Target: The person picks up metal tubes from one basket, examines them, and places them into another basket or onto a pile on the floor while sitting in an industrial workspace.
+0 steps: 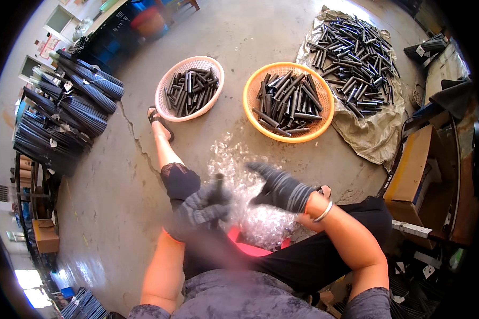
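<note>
My left hand (199, 207), in a grey striped knit glove, is closed round a short black tube (219, 184) that stands upright and looks slightly blurred. My right hand (285, 189), gloved alike, is held to the right of it, fingers stretched out and thumb apart, with nothing visible in it. Below both hands lies a heap of clear plastic scraps (269, 226), spilling across the floor between my legs. Part of something pink (247, 248) shows at the heap's near edge.
Ahead stand a pink basket (160, 101) and an orange basket (248, 117), both holding black tubes. More tubes (351, 58) cover a sheet (375, 141) at far right. Bundles of black rods (69, 106) are stacked left; a cardboard box (410, 170) stands right.
</note>
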`<control>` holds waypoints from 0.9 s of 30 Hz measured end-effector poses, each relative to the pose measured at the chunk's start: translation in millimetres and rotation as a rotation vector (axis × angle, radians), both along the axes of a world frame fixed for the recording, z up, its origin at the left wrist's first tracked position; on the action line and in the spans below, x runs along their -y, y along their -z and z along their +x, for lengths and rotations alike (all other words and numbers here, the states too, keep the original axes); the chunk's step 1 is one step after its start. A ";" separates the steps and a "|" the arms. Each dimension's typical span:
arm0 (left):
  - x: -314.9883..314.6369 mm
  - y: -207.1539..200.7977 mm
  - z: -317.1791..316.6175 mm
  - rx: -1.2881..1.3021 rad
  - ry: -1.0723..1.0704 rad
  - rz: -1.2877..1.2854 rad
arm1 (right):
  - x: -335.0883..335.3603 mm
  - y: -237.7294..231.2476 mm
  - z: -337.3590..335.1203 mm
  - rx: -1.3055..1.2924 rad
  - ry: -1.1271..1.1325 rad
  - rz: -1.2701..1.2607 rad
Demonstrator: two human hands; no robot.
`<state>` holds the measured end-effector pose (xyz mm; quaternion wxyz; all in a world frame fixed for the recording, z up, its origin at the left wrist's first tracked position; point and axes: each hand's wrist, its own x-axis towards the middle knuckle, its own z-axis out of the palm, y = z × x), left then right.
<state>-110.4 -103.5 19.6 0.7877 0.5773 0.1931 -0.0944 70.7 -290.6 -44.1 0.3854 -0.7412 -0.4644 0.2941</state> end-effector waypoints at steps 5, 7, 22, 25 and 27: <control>4.7 -7.6 7.5 0.053 -0.007 -0.016 | -10.2 -3.1 -10.4 -0.203 -0.180 0.075; -11.3 -4.2 -2.4 0.042 -0.017 0.019 | -1.3 32.1 26.4 0.124 -0.080 -0.351; -10.2 -3.8 -7.7 0.001 -0.125 -0.024 | 1.5 6.6 25.2 0.314 -0.011 -0.293; 8.3 -9.8 16.5 0.030 0.058 -0.062 | -17.5 -45.4 -17.4 -0.503 -0.263 -0.053; 7.0 0.5 13.9 0.029 0.033 0.034 | -17.9 -33.1 -19.7 -0.366 -0.377 0.031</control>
